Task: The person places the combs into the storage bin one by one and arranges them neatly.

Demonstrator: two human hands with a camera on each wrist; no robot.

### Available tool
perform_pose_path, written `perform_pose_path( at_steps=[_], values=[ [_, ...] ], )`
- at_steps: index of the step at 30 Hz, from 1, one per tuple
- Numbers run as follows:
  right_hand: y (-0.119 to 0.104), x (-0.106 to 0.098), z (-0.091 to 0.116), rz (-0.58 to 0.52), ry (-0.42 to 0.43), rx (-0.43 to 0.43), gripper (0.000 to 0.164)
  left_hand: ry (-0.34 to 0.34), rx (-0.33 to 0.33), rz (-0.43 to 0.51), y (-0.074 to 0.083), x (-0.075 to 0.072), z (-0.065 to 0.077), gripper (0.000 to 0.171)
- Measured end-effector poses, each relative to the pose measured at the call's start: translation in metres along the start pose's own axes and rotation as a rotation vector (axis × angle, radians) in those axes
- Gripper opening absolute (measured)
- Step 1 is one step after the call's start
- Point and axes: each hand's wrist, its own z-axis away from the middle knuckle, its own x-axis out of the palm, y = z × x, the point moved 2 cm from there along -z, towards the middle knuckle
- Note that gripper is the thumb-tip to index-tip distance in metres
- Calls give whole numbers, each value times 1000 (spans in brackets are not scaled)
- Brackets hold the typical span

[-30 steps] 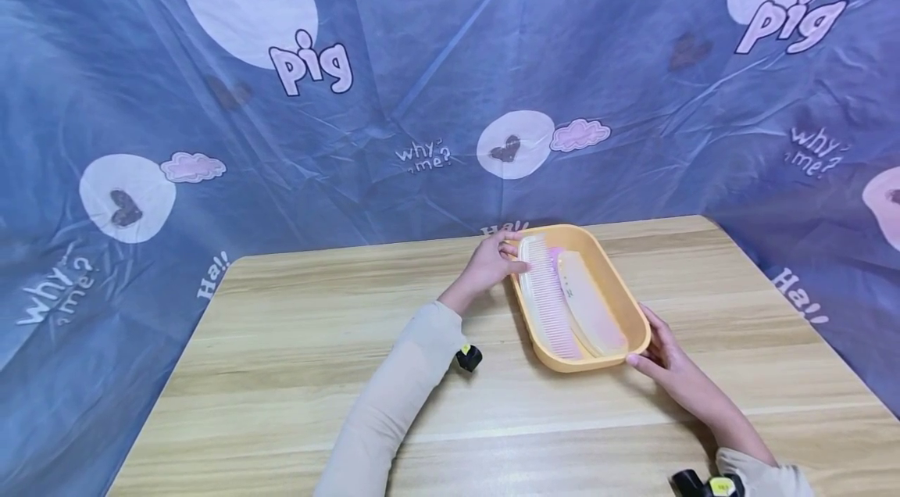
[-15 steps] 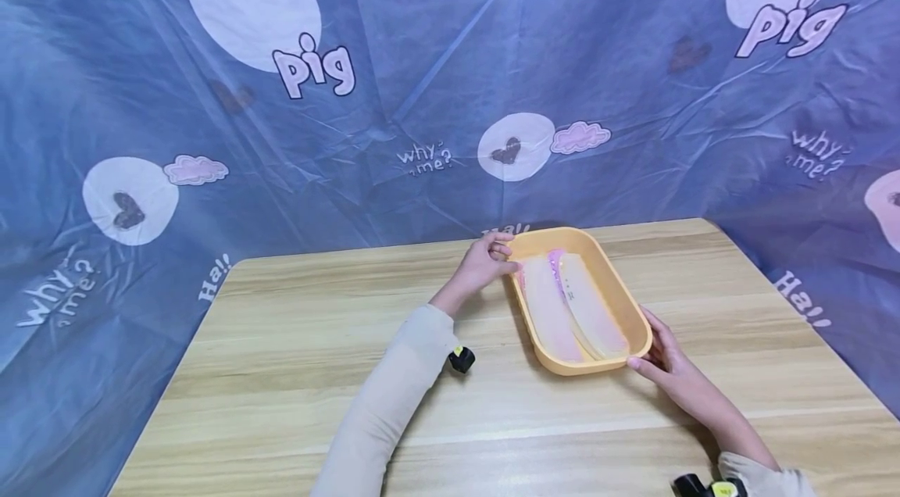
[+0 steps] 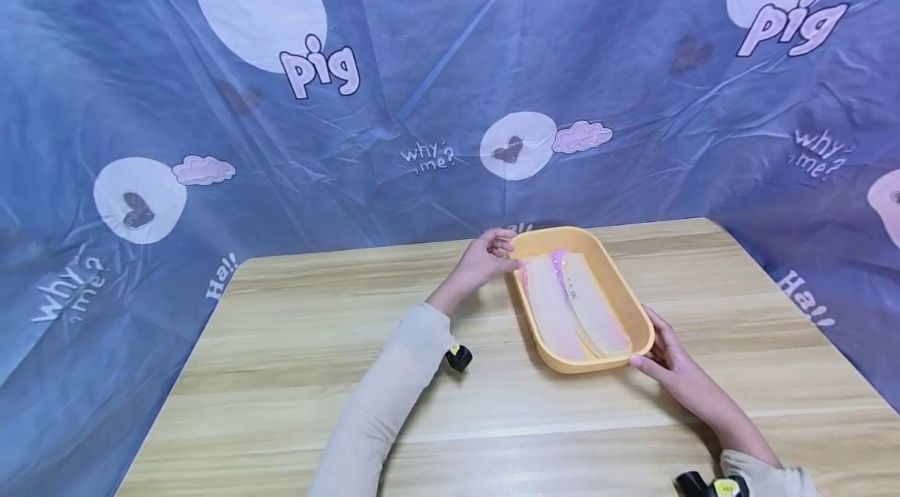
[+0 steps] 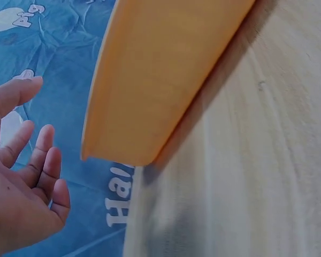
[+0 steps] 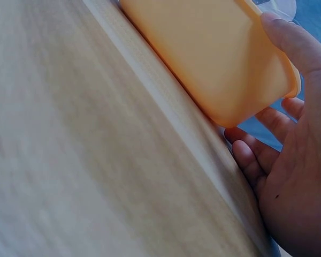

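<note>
An orange tray (image 3: 615, 278) stands on the table, seen from outside in both wrist views. In it lie two pale combs side by side, a left comb (image 3: 551, 305) and a right comb (image 3: 598, 309) with small dark marks. Glittery purple (image 3: 560, 266) shows between them, and some pink at the left wall. My left hand (image 3: 485, 260) is beside the tray's far left corner with loosely bent fingers; the left wrist view shows it apart from the tray, holding nothing. My right hand (image 3: 671, 360) holds the near right corner, thumb on the rim and fingers along the outer side.
The wood-grain table (image 3: 295, 372) ends at a blue printed cloth (image 3: 394, 91) behind it and at both sides. A black device (image 3: 458, 358) is worn at the left wrist, and another black device (image 3: 710, 485) at the right.
The left comb, gripped by my left hand with its teeth showing a second ago, now lies lower in the tray, released. My left hand has drawn slightly left. The right hand stays at its corner.
</note>
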Motion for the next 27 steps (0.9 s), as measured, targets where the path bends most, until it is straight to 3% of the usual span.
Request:
perform_pose_path(
  at_steps=[20, 27],
  values=[
    [1, -1, 0, 15, 4, -5, 76, -99, 116, -91, 36, 20, -11, 54],
    [1, -2, 0, 9, 5, 6, 77, -187, 81, -128, 41, 37, -12, 52]
  ],
)
